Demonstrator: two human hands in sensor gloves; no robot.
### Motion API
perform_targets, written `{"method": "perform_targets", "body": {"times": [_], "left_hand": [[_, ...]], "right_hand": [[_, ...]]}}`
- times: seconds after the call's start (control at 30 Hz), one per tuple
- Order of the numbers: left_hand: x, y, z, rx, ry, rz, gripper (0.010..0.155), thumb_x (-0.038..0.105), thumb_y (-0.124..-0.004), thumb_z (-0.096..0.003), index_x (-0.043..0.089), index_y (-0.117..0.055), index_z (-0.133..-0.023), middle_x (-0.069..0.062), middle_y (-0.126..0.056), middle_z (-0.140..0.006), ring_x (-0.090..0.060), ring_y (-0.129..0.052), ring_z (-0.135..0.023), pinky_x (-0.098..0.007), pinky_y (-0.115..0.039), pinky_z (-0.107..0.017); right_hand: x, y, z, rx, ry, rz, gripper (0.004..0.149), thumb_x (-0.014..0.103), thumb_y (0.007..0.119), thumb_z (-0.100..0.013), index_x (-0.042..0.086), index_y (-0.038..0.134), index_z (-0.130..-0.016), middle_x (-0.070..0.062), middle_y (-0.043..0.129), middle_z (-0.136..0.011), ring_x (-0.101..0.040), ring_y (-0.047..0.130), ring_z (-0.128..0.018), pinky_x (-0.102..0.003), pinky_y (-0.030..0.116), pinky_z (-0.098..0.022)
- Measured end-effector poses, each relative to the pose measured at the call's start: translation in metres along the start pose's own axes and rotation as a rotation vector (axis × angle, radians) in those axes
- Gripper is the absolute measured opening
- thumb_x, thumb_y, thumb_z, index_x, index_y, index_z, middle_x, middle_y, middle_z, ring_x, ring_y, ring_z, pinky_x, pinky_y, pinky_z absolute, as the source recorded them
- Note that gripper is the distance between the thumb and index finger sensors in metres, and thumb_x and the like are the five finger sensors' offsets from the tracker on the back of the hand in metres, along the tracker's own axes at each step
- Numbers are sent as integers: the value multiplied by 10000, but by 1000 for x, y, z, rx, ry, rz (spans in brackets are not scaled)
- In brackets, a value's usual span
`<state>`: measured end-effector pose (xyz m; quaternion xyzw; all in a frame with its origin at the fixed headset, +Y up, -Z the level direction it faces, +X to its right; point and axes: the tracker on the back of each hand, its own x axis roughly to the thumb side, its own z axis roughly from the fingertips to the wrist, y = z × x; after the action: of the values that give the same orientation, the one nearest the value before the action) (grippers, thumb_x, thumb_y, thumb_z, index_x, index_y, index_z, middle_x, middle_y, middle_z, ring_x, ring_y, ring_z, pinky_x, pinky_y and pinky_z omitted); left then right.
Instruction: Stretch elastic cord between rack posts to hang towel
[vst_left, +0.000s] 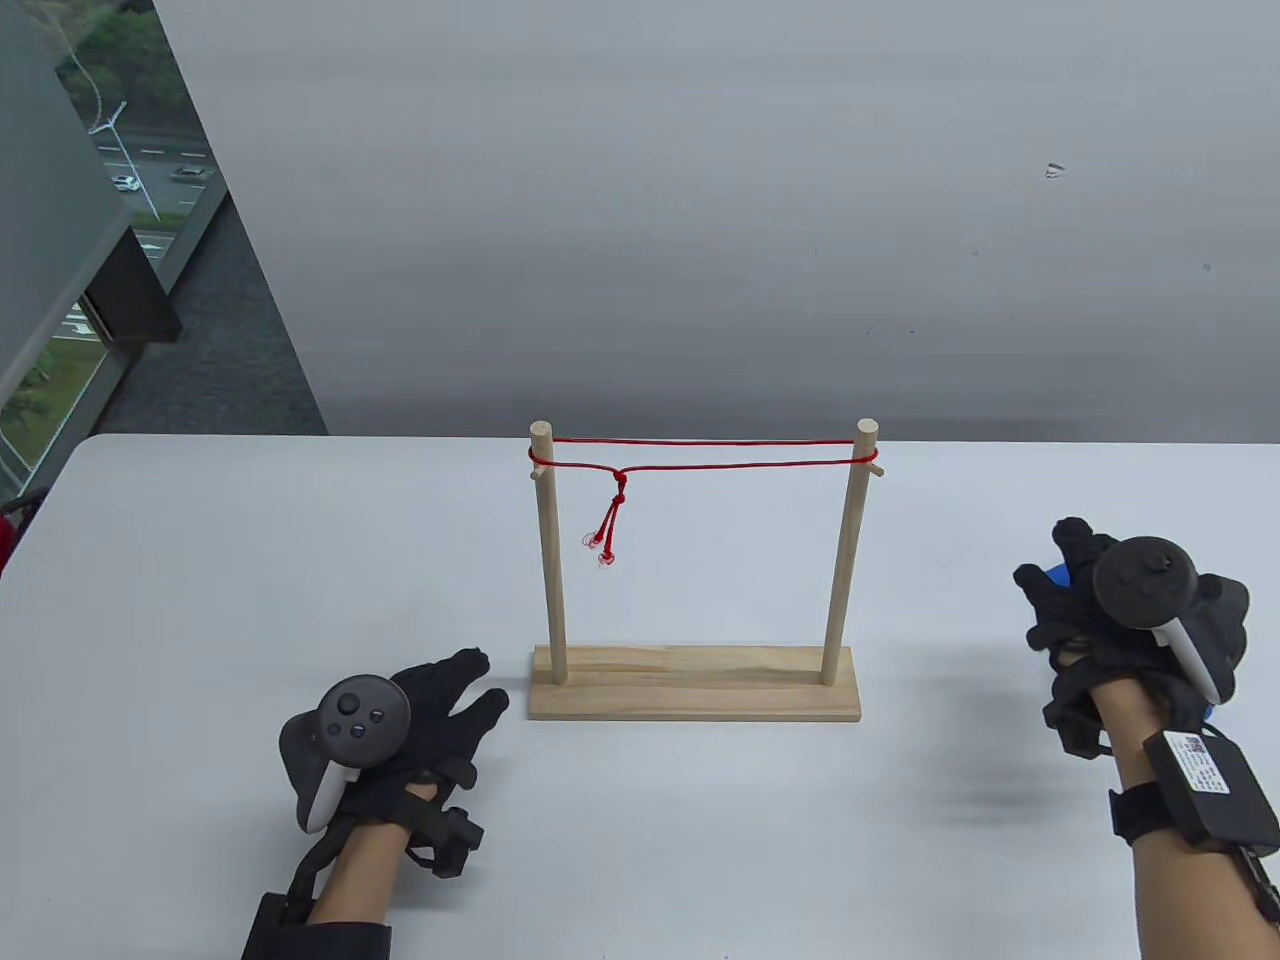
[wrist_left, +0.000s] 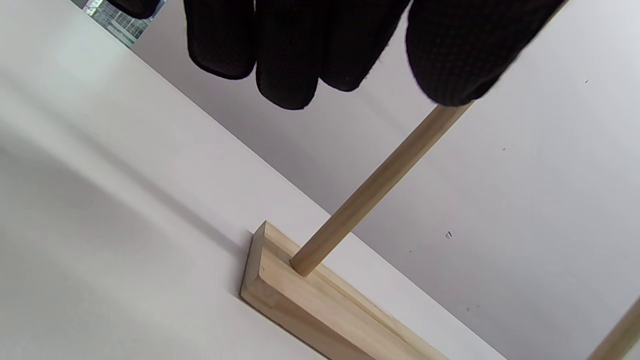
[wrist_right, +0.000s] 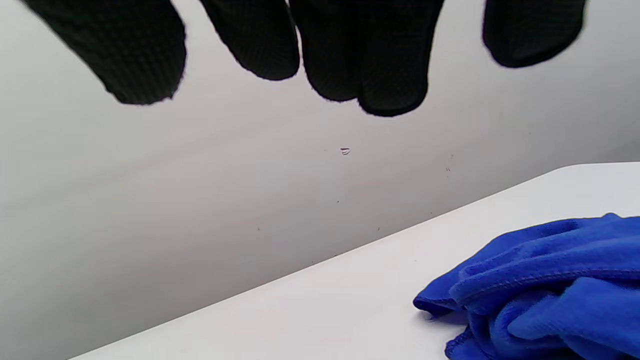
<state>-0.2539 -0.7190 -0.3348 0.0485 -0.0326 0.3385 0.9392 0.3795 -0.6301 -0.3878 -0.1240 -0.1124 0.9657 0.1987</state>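
Between the rack posts (vst_left: 549, 560) your red cord (vst_left: 700, 455) is already stretched and knotted. Your right hand (vst_left: 1120, 630) hovers, fingers spread, over the blue towel (wrist_right: 545, 280); your left hand (vst_left: 400, 730) rests spread on the tabletop (vst_left: 200, 600). Hanging the towel remains.

rack (vst_left: 694, 684) between towel (wrist_right: 545, 285), left hand (vst_left: 400, 725)

The left hand (vst_left: 420, 715) lies low near the bottom left of the table view, palm down, fingers (wrist_left: 287, 60) spread loosely and pointing up and to the right, gripping nothing. Its forearm enters from the bottom edge. The right hand (vst_left: 1110, 620) is at the far right, raised, its fingers (wrist_right: 370, 55) hanging apart and slightly curled, with nothing between them. Its forearm runs down to the bottom right corner.
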Motion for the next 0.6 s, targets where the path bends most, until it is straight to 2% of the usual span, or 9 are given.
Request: {"method": "perform_targets", "body": {"times": [0.1,0.27,0.43,0.6], "left_hand": [[1,1,2,-1,3,-1,673,572,-875,-403,233,-780,-977,-59,-866,-1015,-395,-756,-968,-665,-520,-722],[2,2,5,8,8,-34,718,598,-873,-395,232,-748,-1000,-62,-828,-1046,-403,-734,-983,-672,-507,-724],[1,3,7,0,25,-47,762,626,-867,-388,235,-715,-1024,-75,-778,-1082,-408,-712,-998,-680,-489,-729],[-3,3,8,2,45,-59,763,622,-866,-391,235,-705,-1029,-77,-753,-1096,-410,-699,-1006,-687,-475,-730]], "right_hand": [[-20,-1,-6,9,81,26,719,526,784,-428,196,541,-1018,-167,583,-1033,-416,713,-906,-725,555,-581],[-50,7,-20,99,215,111,818,574,800,-415,212,432,-1049,-159,455,-1078,-431,594,-972,-731,521,-597],[-78,26,-33,166,321,142,908,620,820,-396,229,341,-1060,-149,344,-1100,-447,486,-1014,-741,498,-604],[-110,52,-42,309,466,199,1003,666,824,-383,272,193,-1056,-146,193,-1106,-455,377,-1042,-754,465,-613]]}}
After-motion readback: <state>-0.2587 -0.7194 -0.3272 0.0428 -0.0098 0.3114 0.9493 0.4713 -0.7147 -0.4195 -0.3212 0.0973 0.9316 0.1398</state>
